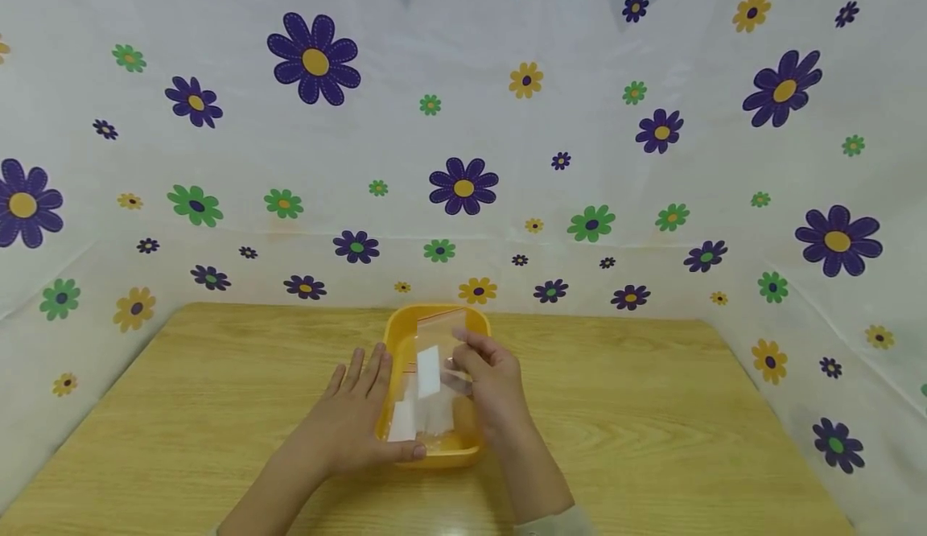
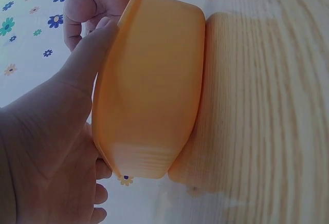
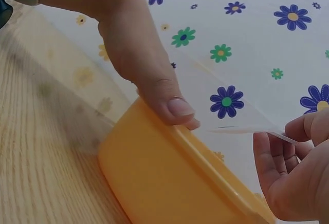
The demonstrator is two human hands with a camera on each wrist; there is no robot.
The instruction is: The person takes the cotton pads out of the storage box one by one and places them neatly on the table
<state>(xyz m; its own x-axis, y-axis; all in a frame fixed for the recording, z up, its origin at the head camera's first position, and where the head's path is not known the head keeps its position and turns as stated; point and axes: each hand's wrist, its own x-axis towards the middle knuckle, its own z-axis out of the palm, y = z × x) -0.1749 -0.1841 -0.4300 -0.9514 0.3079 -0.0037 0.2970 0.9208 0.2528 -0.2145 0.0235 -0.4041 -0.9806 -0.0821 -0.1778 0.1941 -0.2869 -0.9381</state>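
A yellow plastic basin (image 1: 437, 461) stands on the wooden table, with clear zip bags bearing white labels inside it. My left hand (image 1: 353, 422) rests along the basin's left side, fingers straight and thumb over the near rim. In the left wrist view, the left hand (image 2: 56, 116) lies beside the rim of the basin (image 2: 154, 80). Over the basin, my right hand (image 1: 495, 379) pinches a clear zip bag (image 1: 429, 371) between thumb and fingers. The right wrist view shows that bag (image 3: 234, 129) nearly edge-on, its edge pinched by the right hand (image 3: 298, 167).
The wooden table (image 1: 637, 407) extends to both sides of the basin. A white cloth backdrop with printed flowers (image 1: 463, 117) rises behind the table and along its left and right sides.
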